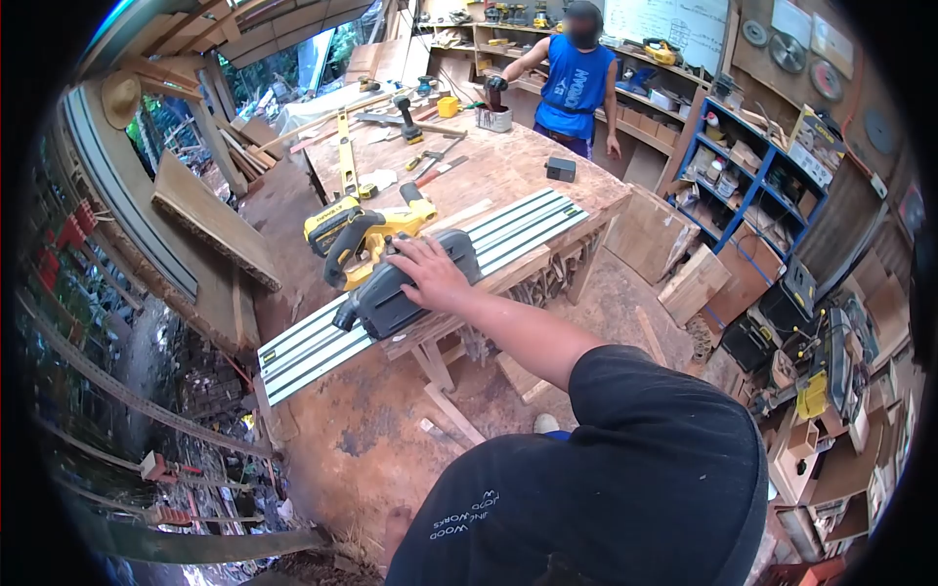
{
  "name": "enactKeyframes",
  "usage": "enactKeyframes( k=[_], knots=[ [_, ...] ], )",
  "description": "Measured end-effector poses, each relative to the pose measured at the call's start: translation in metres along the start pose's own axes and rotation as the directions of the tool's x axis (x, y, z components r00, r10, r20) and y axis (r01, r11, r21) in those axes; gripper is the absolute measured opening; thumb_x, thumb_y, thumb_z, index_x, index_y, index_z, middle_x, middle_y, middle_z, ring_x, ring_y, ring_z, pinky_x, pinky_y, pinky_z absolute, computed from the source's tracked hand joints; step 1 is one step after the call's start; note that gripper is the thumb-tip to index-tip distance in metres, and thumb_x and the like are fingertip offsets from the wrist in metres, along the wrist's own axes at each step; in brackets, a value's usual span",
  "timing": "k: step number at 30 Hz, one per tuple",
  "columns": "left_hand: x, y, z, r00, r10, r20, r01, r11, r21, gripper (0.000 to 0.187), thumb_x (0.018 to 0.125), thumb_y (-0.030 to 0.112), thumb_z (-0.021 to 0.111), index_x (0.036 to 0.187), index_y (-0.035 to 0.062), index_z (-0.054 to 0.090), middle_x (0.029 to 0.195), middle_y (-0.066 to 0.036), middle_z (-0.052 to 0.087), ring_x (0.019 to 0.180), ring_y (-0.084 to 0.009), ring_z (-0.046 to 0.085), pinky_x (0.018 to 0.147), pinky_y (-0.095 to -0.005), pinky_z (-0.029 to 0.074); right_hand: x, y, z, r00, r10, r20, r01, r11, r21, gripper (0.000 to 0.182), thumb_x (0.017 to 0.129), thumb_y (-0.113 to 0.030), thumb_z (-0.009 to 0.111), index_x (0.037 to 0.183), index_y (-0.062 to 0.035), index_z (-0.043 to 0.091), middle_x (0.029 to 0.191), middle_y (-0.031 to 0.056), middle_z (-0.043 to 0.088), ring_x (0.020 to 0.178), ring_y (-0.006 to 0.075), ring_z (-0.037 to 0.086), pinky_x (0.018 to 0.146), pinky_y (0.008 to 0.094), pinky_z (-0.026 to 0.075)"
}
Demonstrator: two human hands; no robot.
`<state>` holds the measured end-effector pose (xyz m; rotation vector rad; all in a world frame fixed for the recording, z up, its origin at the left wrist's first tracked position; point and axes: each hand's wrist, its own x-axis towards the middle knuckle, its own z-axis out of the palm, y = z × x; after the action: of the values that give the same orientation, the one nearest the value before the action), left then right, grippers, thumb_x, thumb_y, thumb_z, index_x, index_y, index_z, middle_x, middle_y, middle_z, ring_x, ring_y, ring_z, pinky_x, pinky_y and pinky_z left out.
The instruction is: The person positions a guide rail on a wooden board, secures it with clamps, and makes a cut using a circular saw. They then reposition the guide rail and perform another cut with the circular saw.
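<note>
My right hand (433, 277) lies palm down with spread fingers on the black housing of a yellow and black track saw (376, 230). The saw rests on a pale guide rail (528, 234) with dark strips, laid along the near edge of the wooden workbench (532, 161). My left hand is not visible. At the lower edge, a small patch of skin beside my dark shirt is too unclear to identify.
Across the bench stands a person in a blue sleeveless top (578, 83), one hand at a dark tool. A drill (406, 119), a yellow level (346, 156) and a black box (561, 170) lie on the bench. Blue shelves (728, 181) stand right; boards lean nearby.
</note>
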<state>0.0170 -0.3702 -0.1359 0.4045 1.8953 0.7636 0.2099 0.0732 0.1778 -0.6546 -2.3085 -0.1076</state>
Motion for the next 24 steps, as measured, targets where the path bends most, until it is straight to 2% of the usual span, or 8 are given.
enactKeyframes(
  k=[2,14,15,17,18,19,20,24],
  knots=[
    [0.041,-0.038,0.004,1.000,-0.005,0.020,0.004,1.000,0.030,0.036,0.091,0.027,0.057,0.111,-0.0031,0.056,0.079,-0.012,0.063,0.068,-0.0176,0.059,0.061,-0.0352,0.048,0.000,-0.001,0.000,1.000,-0.002,0.005,0.002,1.000,0.001,0.056,0.078,-0.022,0.066,0.130,-0.0143,0.045,0.139,0.0117,0.039,0.130,0.0291,0.036,0.111,0.0476,0.022],
    [0.048,-0.043,0.007,0.999,-0.034,-0.037,0.035,0.999,0.014,0.042,0.090,0.030,0.058,0.117,-0.0023,0.056,0.092,-0.017,0.062,0.081,-0.0247,0.058,0.072,-0.0385,0.048,0.001,-0.002,0.002,1.000,0.019,0.010,-0.019,1.000,0.006,0.055,0.079,-0.021,0.065,0.130,-0.0149,0.045,0.142,0.0114,0.037,0.129,0.0302,0.037,0.111,0.0478,0.023],
    [0.123,-0.136,-0.010,0.999,-0.032,-0.036,0.032,0.999,0.014,0.042,0.090,0.030,0.058,0.117,-0.0023,0.056,0.092,-0.017,0.062,0.081,-0.0247,0.058,0.072,-0.0385,0.048,0.000,-0.003,0.002,1.000,0.025,0.008,-0.025,1.000,0.004,0.055,0.079,-0.021,0.064,0.130,-0.0147,0.045,0.142,0.0115,0.037,0.130,0.0300,0.036,0.111,0.0480,0.022],
    [0.100,-0.122,-0.012,0.923,0.357,0.145,-0.328,0.925,-0.190,0.043,0.090,0.031,0.059,0.116,-0.0029,0.056,0.092,-0.018,0.063,0.079,-0.0243,0.058,0.070,-0.0384,0.047,0.001,-0.003,0.003,1.000,0.024,0.001,-0.024,1.000,-0.009,0.055,0.079,-0.021,0.064,0.130,-0.0146,0.045,0.141,0.0116,0.037,0.131,0.0297,0.035,0.111,0.0482,0.022],
    [0.106,-0.118,-0.011,0.916,0.372,0.147,-0.342,0.919,-0.199,0.043,0.090,0.031,0.059,0.116,-0.0029,0.056,0.092,-0.018,0.063,0.079,-0.0243,0.058,0.070,-0.0384,0.047,0.001,-0.003,0.004,1.000,0.028,0.007,-0.028,1.000,-0.006,0.055,0.079,-0.022,0.064,0.130,-0.0143,0.045,0.141,0.0117,0.037,0.131,0.0295,0.035,0.112,0.0485,0.021],
    [0.114,-0.134,-0.015,0.981,0.176,0.082,-0.171,0.983,-0.062,0.043,0.089,0.031,0.059,0.115,-0.0028,0.056,0.089,-0.017,0.063,0.077,-0.0234,0.058,0.067,-0.0376,0.047,0.001,-0.002,0.004,0.999,0.030,0.011,-0.030,1.000,-0.004,0.055,0.080,-0.022,0.064,0.130,-0.0140,0.045,0.141,0.0118,0.037,0.132,0.0293,0.034,0.112,0.0488,0.020],
    [0.071,-0.062,0.003,1.000,-0.017,-0.011,0.018,0.998,0.058,0.043,0.089,0.031,0.060,0.115,-0.0028,0.057,0.087,-0.016,0.063,0.074,-0.0225,0.058,0.065,-0.0368,0.047,0.002,-0.002,0.004,0.999,0.030,0.021,-0.030,0.999,-0.017,0.055,0.080,-0.023,0.064,0.131,-0.0136,0.045,0.141,0.0119,0.037,0.132,0.0289,0.034,0.112,0.0489,0.019],
    [0.086,-0.074,0.005,1.000,-0.014,0.003,0.014,0.998,0.068,0.042,0.088,0.031,0.061,0.112,-0.0028,0.057,0.079,-0.012,0.062,0.067,-0.0189,0.056,0.058,-0.0337,0.046,0.002,-0.003,0.004,0.999,0.037,0.015,-0.037,0.999,-0.016,0.055,0.079,-0.022,0.064,0.130,-0.0141,0.045,0.141,0.0117,0.038,0.132,0.0286,0.034,0.112,0.0487,0.020]
  ],
)
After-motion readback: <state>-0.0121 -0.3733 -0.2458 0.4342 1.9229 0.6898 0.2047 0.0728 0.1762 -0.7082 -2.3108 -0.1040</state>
